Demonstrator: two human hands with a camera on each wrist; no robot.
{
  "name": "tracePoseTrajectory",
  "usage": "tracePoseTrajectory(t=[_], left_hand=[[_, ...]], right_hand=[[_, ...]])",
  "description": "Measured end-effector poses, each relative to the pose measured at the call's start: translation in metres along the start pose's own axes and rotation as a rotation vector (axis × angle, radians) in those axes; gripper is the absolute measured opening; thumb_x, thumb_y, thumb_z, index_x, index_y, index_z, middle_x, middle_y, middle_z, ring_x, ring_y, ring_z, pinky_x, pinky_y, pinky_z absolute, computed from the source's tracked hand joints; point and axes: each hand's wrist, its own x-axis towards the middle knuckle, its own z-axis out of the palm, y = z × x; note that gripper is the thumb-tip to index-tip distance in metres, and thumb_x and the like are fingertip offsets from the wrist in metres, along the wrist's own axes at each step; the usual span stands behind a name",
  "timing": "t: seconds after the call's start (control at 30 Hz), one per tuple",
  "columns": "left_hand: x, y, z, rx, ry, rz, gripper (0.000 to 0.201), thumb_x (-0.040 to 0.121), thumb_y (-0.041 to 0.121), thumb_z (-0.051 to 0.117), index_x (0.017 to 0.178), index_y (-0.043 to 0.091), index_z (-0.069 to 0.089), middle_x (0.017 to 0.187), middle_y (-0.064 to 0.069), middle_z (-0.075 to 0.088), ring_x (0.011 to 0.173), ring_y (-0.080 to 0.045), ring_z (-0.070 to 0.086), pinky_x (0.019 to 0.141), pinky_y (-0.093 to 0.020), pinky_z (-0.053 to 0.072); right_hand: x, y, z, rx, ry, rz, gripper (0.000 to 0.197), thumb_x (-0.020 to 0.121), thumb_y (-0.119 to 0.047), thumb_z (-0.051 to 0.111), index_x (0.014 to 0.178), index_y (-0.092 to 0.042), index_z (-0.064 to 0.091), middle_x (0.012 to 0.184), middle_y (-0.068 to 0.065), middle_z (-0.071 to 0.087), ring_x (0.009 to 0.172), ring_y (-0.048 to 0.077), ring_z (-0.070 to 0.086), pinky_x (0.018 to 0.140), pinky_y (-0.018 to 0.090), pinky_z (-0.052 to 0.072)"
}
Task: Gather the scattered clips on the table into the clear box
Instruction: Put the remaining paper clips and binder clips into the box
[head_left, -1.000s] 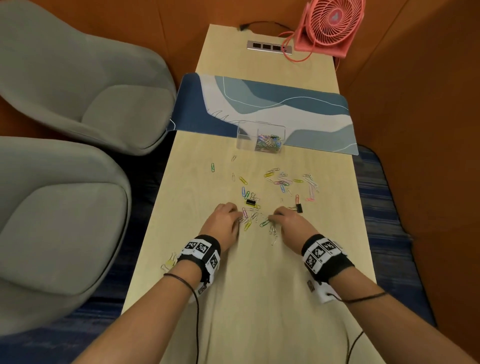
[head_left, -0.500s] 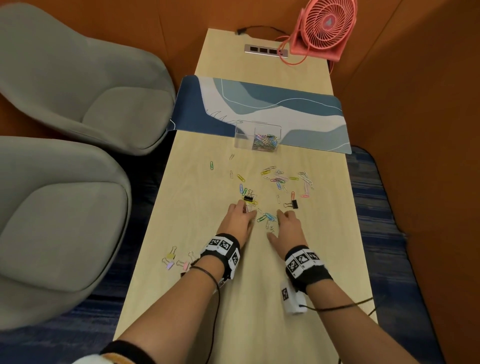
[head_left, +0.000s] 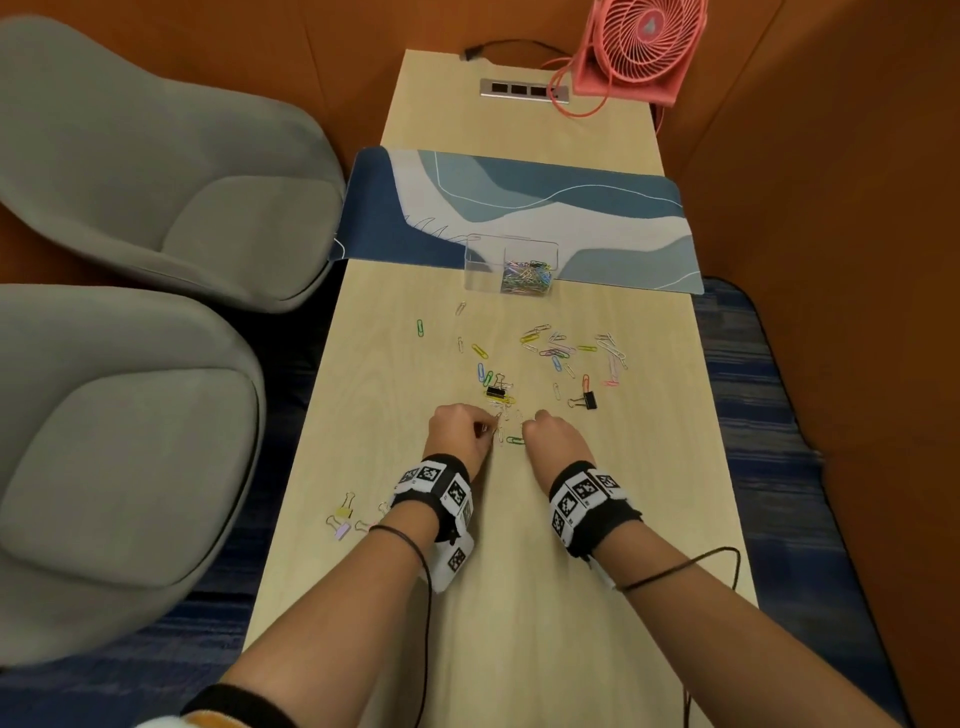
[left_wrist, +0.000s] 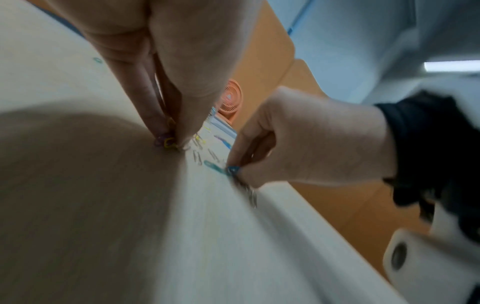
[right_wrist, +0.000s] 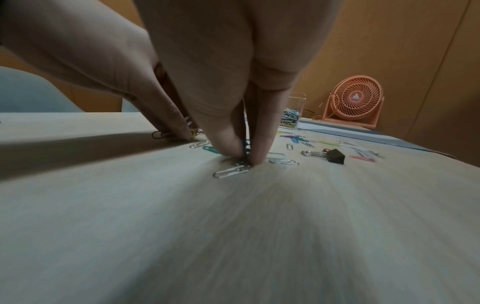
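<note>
Clips (head_left: 550, 351) lie scattered on the table (head_left: 498, 597) short of the clear box (head_left: 511, 265); left hand (head_left: 457, 434) and right hand (head_left: 553, 436) each pinch a few (light, thin, slippery wire; take them by the edges).

A pale, matt wood-grain table (head_left: 519, 597) is seen. Thin wire clips (head_left: 558, 351), some silver metal, some colour-coated, are scattered on it. The box (head_left: 485, 262) is clear glossy plastic. Grey cloth covers the chairs (head_left: 130, 467); the fan (head_left: 644, 47) looks like pink plastic.

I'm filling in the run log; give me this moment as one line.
stage: gathering | left hand: pinching paper clips | right hand: pinching paper clips | clear box: partly filled | table: many clips left
</note>
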Motion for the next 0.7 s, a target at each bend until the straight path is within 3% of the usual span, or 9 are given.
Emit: tracePoseTrajectory(t=[0.13, 0.27, 0.37, 0.43, 0.5, 0.57, 0.63, 0.7], left_hand=[[0.005, -0.002, -0.007, -0.15, 0.005, -0.079, 0.012, 0.077, 0.01, 0.078, 0.087, 0.015, 0.079, 0.078, -0.002, 0.074, 0.068, -0.012, 0.064, 0.074, -0.018, 0.052], [0.01, -0.001, -0.02, -0.22, -0.003, -0.069, 0.017, 0.076, 0.004, 0.077, 0.086, 0.017, 0.079, 0.077, 0.001, 0.072, 0.067, -0.007, 0.065, 0.065, -0.005, 0.048], [0.014, 0.0, -0.03, -0.255, 0.015, -0.055, 0.018, 0.076, 0.004, 0.078, 0.085, 0.02, 0.079, 0.079, 0.002, 0.073, 0.072, -0.007, 0.067, 0.066, -0.004, 0.048], [0.018, 0.001, -0.037, -0.282, 0.029, -0.037, 0.018, 0.076, 0.006, 0.079, 0.086, 0.021, 0.08, 0.079, 0.002, 0.074, 0.073, -0.006, 0.067, 0.068, -0.006, 0.049], [0.025, 0.005, -0.045, -0.326, 0.047, -0.023, 0.017, 0.075, 0.008, 0.08, 0.086, 0.021, 0.08, 0.078, 0.001, 0.074, 0.071, -0.006, 0.067, 0.072, -0.014, 0.053], [0.035, 0.012, -0.055, -0.374, 0.07, 0.002, 0.016, 0.074, 0.01, 0.081, 0.087, 0.02, 0.08, 0.077, 0.001, 0.074, 0.07, -0.008, 0.068, 0.076, -0.023, 0.057], [0.049, 0.023, -0.068, -0.381, 0.089, 0.061, 0.016, 0.074, 0.01, 0.081, 0.089, 0.017, 0.079, 0.081, 0.003, 0.075, 0.074, -0.008, 0.069, 0.078, -0.025, 0.058], [0.068, 0.037, -0.08, -0.384, 0.11, 0.12, 0.017, 0.075, 0.009, 0.08, 0.091, 0.015, 0.079, 0.085, 0.004, 0.075, 0.077, -0.008, 0.07, 0.079, -0.026, 0.058]], right_hand=[[0.009, 0.001, -0.011, -0.011, -0.032, -0.017, 0.026, 0.086, 0.011, 0.047, 0.105, -0.001, 0.06, 0.105, 0.017, 0.06, 0.099, 0.033, 0.062, 0.081, 0.036, 0.049], [0.02, 0.01, -0.014, 0.137, 0.0, 0.05, 0.021, 0.084, 0.009, 0.05, 0.095, -0.002, 0.064, 0.096, 0.015, 0.063, 0.09, 0.031, 0.064, 0.078, 0.035, 0.054], [0.025, 0.03, -0.01, 0.427, 0.049, 0.155, 0.015, 0.08, -0.001, 0.064, 0.084, -0.01, 0.076, 0.087, 0.006, 0.072, 0.081, 0.018, 0.065, 0.082, 0.028, 0.054], [0.022, 0.043, -0.01, 0.659, 0.083, 0.25, 0.006, 0.075, -0.008, 0.075, 0.079, -0.012, 0.077, 0.079, 0.0, 0.072, 0.069, 0.009, 0.061, 0.073, 0.015, 0.052], [0.016, 0.055, -0.011, 0.93, 0.119, 0.345, 0.008, 0.071, -0.009, 0.081, 0.077, -0.013, 0.076, 0.074, -0.001, 0.072, 0.064, 0.007, 0.064, 0.061, 0.005, 0.049], [0.012, 0.063, -0.015, 1.252, 0.143, 0.419, 0.012, 0.07, -0.002, 0.081, 0.08, -0.007, 0.076, 0.077, 0.009, 0.074, 0.064, 0.015, 0.069, 0.064, 0.012, 0.055], [0.01, 0.07, -0.026, 1.567, 0.174, 0.454, 0.017, 0.071, 0.007, 0.078, 0.086, 0.004, 0.072, 0.083, 0.02, 0.072, 0.065, 0.02, 0.07, 0.066, 0.021, 0.059], [0.013, 0.078, -0.039, 1.732, 0.203, 0.458, 0.02, 0.073, 0.008, 0.075, 0.092, 0.01, 0.069, 0.085, 0.022, 0.071, 0.068, 0.021, 0.07, 0.071, 0.023, 0.059]])
